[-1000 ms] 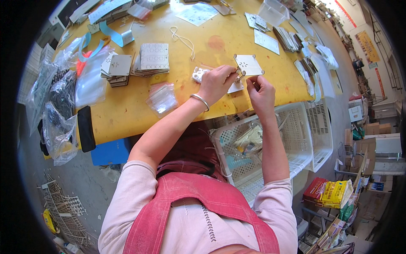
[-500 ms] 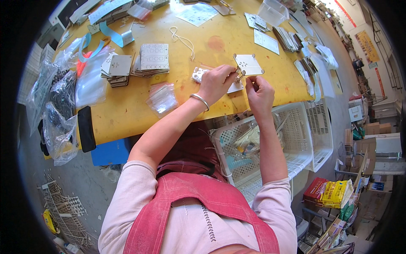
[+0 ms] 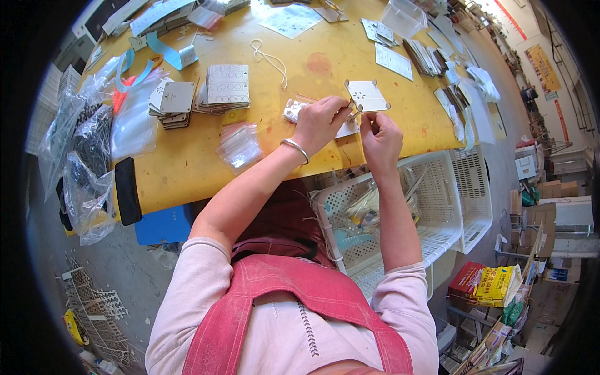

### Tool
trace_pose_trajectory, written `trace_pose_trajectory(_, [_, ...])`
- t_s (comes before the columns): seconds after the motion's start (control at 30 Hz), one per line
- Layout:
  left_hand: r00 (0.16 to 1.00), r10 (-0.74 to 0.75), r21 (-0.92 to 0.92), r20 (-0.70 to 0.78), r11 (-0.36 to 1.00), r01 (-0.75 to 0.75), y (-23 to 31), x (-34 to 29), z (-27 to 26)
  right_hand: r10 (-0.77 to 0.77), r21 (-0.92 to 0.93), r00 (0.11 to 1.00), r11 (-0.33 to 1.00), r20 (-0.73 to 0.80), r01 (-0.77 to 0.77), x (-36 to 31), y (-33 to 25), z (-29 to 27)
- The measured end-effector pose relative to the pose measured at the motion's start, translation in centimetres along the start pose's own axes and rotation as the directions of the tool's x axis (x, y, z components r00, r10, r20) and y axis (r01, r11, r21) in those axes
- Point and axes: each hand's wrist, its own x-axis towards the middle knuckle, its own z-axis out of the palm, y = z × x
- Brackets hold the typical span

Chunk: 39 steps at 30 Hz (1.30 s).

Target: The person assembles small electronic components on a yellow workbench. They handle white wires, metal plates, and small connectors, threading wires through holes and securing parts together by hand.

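Observation:
A pale square panel [image 3: 367, 95] with a cut-out pattern and brownish round corners lies just beyond my fingertips. My left hand [image 3: 317, 127], with a bangle on its wrist, pinches something small at the panel's near left corner; the fingers hide what it is. Close beside it, my right hand [image 3: 381, 139] has thumb and finger pressed together below the panel's near edge, and what they hold is too small to name. Between the hands, part of another pale flat piece [image 3: 347, 129] shows. A small clear bag with white bits [image 3: 292, 110] sits left of my left hand.
Stacks of cut panels [image 3: 228, 84] and clear zip bags [image 3: 240, 147] lie to the left on the yellow table [image 3: 300, 69]. A looped white cord [image 3: 270, 59] is further back. White plastic baskets [image 3: 431, 200] stand below the front edge, under my right forearm.
My right hand has shifted slightly left, closer to my left fingertips. My left hand and the panel stay where they were.

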Motion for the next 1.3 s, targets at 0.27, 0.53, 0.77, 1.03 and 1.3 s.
trace_pose_trajectory(0.27, [1.000, -0.004, -0.007, -0.005, 1.000, 0.004, -0.2, -0.1, 0.2, 0.010, -0.007, 1.000, 1.000, -0.005, -0.010, -0.1, -0.1, 0.1])
trace_pose_trajectory(0.53, [0.999, 0.005, -0.009, -0.044, 1.000, -0.005, -0.3, -0.1, 0.3, 0.013, 0.016, 1.000, 1.000, -0.020, -0.013, -0.1, -0.3, 0.1])
trace_pose_trajectory(0.77, [0.998, -0.003, -0.021, -0.056, 1.000, 0.001, -0.3, -0.1, 0.5, 0.030, 0.030, 0.999, 0.999, -0.011, -0.030, -0.2, -0.3, 0.2])
trace_pose_trajectory(1.03, [0.998, -0.046, -0.038, -0.038, 0.998, 0.044, -0.4, -0.3, 0.5, 0.033, 0.048, 0.999, 0.998, -0.016, -0.032, -0.3, 0.0, 0.4])
trace_pose_trajectory(1.3, [0.939, -0.319, -0.139, 0.127, 0.932, 0.335, -1.5, -0.5, 0.3, 0.183, 0.300, 0.983, 0.936, 0.030, -0.184, -0.8, 0.3, 0.7])
